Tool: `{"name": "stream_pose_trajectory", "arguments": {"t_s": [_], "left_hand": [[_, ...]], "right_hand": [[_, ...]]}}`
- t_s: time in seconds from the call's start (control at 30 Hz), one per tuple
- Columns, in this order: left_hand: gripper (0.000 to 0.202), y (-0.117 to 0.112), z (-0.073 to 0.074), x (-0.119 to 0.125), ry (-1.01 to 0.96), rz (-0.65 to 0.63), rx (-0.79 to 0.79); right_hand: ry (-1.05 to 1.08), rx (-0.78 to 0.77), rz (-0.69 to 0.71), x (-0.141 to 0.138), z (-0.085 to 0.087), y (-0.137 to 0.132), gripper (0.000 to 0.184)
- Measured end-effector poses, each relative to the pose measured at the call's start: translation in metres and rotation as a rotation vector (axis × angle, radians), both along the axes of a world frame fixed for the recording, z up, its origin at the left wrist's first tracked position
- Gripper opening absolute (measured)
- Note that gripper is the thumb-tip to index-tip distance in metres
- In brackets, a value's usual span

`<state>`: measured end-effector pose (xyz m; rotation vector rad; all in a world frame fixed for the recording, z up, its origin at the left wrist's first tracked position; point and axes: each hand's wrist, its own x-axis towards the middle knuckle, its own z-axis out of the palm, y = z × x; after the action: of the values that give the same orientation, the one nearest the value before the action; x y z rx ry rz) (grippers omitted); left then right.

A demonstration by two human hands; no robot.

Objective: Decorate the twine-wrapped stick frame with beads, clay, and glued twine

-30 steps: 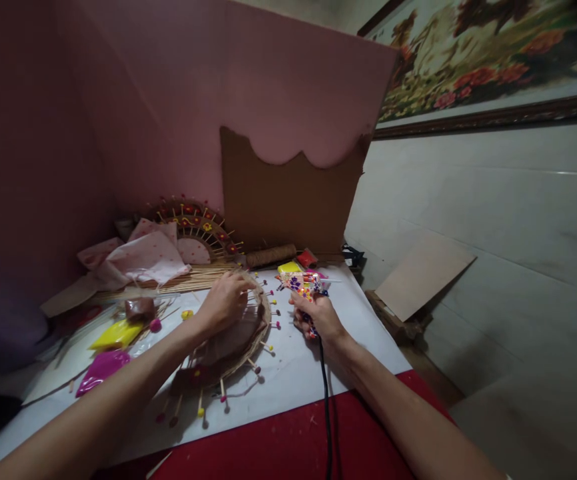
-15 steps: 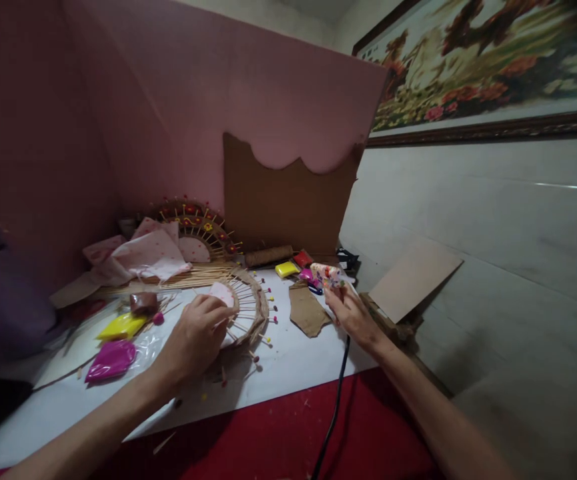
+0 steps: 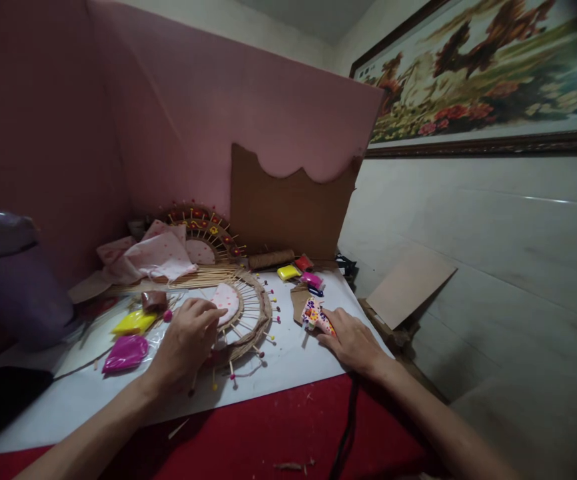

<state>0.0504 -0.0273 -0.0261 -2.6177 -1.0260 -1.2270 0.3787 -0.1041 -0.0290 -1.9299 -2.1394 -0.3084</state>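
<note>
My left hand (image 3: 188,340) is over the left part of a half-round craft (image 3: 258,327) of thin sticks, rope-like arcs and bead tips. Its fingers are bent together; the thumb and whatever they grip are hidden. A pink-dotted cloth half-disc (image 3: 227,303) forms the craft's centre, beside my fingertips. My right hand (image 3: 351,340) is closed round the handle of a flower-patterned glue gun (image 3: 316,317). The gun is low over a torn cardboard piece (image 3: 298,300), its nozzle toward the left; I cannot tell if they touch. A black cord (image 3: 351,413) runs down below the hand.
Clay packets in yellow (image 3: 134,323) and magenta (image 3: 126,353) lie left of my left hand. Behind are a finished-looking half-round craft (image 3: 213,227), dotted cloth (image 3: 153,257), a twine roll (image 3: 271,259) and upright cardboard (image 3: 288,213). A purple container (image 3: 16,287) stands left.
My right hand has brought the glue gun down and toward me, from above the back packets to the torn cardboard. My left hand stays at the craft. The view has shifted slightly.
</note>
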Motion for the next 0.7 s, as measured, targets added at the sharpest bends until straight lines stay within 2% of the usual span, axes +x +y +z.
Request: {"name": "stream_pose_trajectory", "arguments": {"t_s": [0.1, 0.2, 0.4, 0.5, 0.6, 0.7], "left_hand": [[0.023, 0.000, 0.000, -0.001, -0.018, 0.014, -0.002], [0.021, 0.001, -0.001, -0.002, -0.028, 0.032, -0.018], [0.021, -0.001, 0.001, -0.001, -0.020, 0.159, -0.088], [0.021, -0.001, 0.004, -0.001, -0.054, 0.223, -0.134], [0.028, 0.002, 0.006, -0.004, -0.095, 0.276, -0.165], [0.033, 0.009, 0.007, -0.009, -0.144, 0.314, -0.188]], "right_hand": [[-0.004, 0.135, -0.006, -0.002, 0.006, -0.007, 0.039], [0.033, 0.271, 0.030, -0.017, 0.015, -0.020, 0.033], [0.064, 0.190, 0.256, -0.063, 0.010, -0.056, 0.014], [0.133, 0.291, 0.265, -0.064, 0.018, -0.055, 0.016], [0.330, 0.481, 0.144, -0.046, 0.042, -0.027, 0.022], [0.701, 0.678, -0.171, -0.018, 0.060, 0.017, 0.028]]}}
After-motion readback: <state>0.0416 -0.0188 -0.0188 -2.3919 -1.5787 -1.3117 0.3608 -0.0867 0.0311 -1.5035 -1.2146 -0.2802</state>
